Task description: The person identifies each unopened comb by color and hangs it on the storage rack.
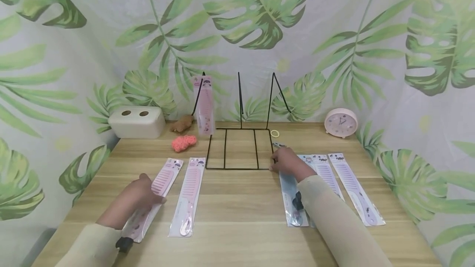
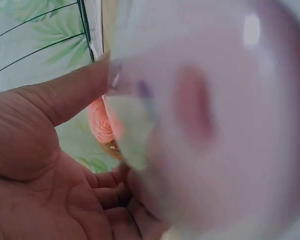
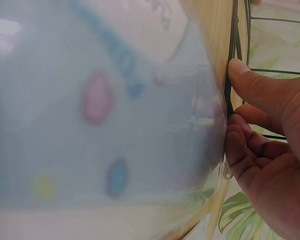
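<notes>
My left hand [image 1: 144, 195] lies on the lower half of the leftmost pink comb package [image 1: 160, 182]. In the left wrist view its thumb [image 2: 75, 87] presses the blurred package [image 2: 215, 125] while the fingers curl under it. A second pink comb package [image 1: 188, 197] lies just to the right. My right hand [image 1: 285, 163] holds the top of a blue comb package [image 1: 293, 201] beside the front right corner of the black wire rack [image 1: 239, 168]. In the right wrist view its thumb [image 3: 255, 82] and curled fingers [image 3: 240, 145] pinch that package's edge [image 3: 115, 115] against the wire.
One pink comb package [image 1: 205, 106] leans in the rack's left slot. Two purple comb packages [image 1: 357, 188] lie at the right. At the back stand a white box [image 1: 136, 122] and a pink clock [image 1: 340, 122]. A pink scrunchie [image 1: 183, 142], a brown one [image 1: 182, 123] and a yellow ring [image 1: 274, 133] lie near the rack.
</notes>
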Motion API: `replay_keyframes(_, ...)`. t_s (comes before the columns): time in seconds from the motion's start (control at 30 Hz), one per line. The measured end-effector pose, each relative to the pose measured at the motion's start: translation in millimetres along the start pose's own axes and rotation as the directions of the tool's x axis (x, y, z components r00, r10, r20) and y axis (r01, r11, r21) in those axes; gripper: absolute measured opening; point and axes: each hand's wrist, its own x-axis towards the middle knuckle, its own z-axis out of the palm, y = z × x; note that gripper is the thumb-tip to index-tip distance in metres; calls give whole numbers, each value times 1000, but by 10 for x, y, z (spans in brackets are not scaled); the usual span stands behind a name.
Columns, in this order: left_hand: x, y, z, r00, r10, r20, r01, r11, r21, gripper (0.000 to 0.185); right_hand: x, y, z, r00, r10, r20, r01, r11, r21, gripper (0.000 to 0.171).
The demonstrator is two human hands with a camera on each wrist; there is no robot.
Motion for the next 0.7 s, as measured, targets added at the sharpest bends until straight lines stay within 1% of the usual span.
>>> replay_keyframes(0.07,11,-38,-10,1000,15,-1,-15,999,-43,102,1,-3,2,1000,-1,3,1,1000,-7,14)
replay_keyframes(0.13,21,-71,-24,999,38,-7,-38,995,-94,84,1,-3,-1,1000,-2,4,2,1000,-12,14)
replay_keyframes(0.2,20,-92,-52,998,69,-14,-70,989,-133,62,1,-4,-5,1000,-3,6,4,1000,-17,15)
replay_keyframes(0.27,8,-113,-91,995,97,-14,-98,982,-163,45,3,-10,1,1000,-3,7,3,1000,-18,16)
replay_keyframes(0.33,-24,-133,-134,993,119,-3,-117,971,-210,37,6,-11,5,1000,-6,2,6,1000,-23,19)
replay_keyframes(0.43,-81,-162,-214,989,144,15,-132,940,-316,32,8,-11,10,1000,-10,-3,9,999,-31,29)
replay_keyframes(0.5,-122,-172,-281,986,164,14,-146,913,-381,30,7,-10,9,1000,-9,-4,9,999,-34,34)
replay_keyframes(0.53,-136,-169,-315,984,178,4,-161,900,-406,29,6,-11,7,1000,-9,-2,9,999,-34,34)
replay_keyframes(0.6,-152,-154,-382,975,223,-22,-209,871,-445,28,3,-13,2,1000,-7,1,7,999,-31,27)
replay_keyframes(0.7,-169,-80,-468,953,291,-84,-294,827,-479,27,0,-19,-3,1000,-5,8,5,1000,-28,17)
